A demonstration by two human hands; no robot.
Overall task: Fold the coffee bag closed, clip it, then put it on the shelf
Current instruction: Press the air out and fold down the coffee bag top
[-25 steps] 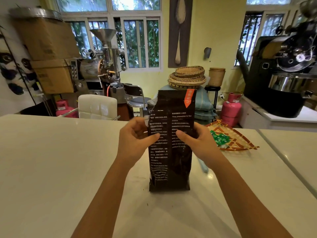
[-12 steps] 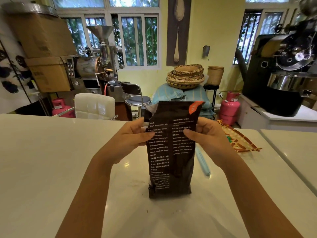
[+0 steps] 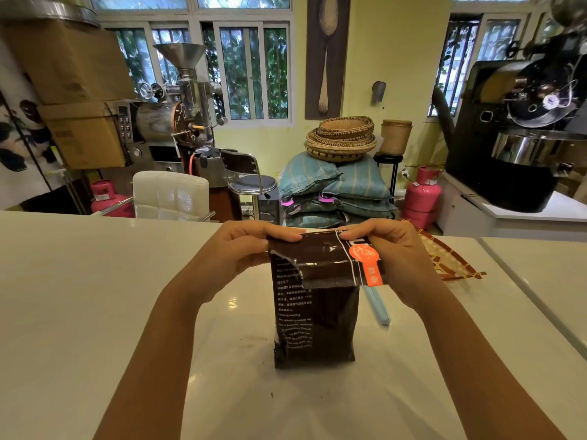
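A dark brown coffee bag (image 3: pixel 314 322) with white print and an orange label stands upright on the white counter (image 3: pixel 95 296). Its top flap is folded over toward me. My left hand (image 3: pixel 235 252) pinches the fold's left end and my right hand (image 3: pixel 397 258) pinches the right end, by the orange label. A light blue bag clip (image 3: pixel 376 306) lies on the counter just behind and right of the bag, partly hidden by my right hand. No shelf can be told apart in the view.
A woven fan-shaped tray (image 3: pixel 444 262) lies on the counter to the right, behind my right hand. Past the counter's far edge stand a white chair (image 3: pixel 171 195), a stool (image 3: pixel 254 184), stacked sacks (image 3: pixel 336 192), pink gas cylinders (image 3: pixel 421 195) and roasting machines (image 3: pixel 524 131).
The bag's top stood tall a second ago; both hands have moved up to it and bent it over toward me, so the bag is shorter and the flap lies flat.
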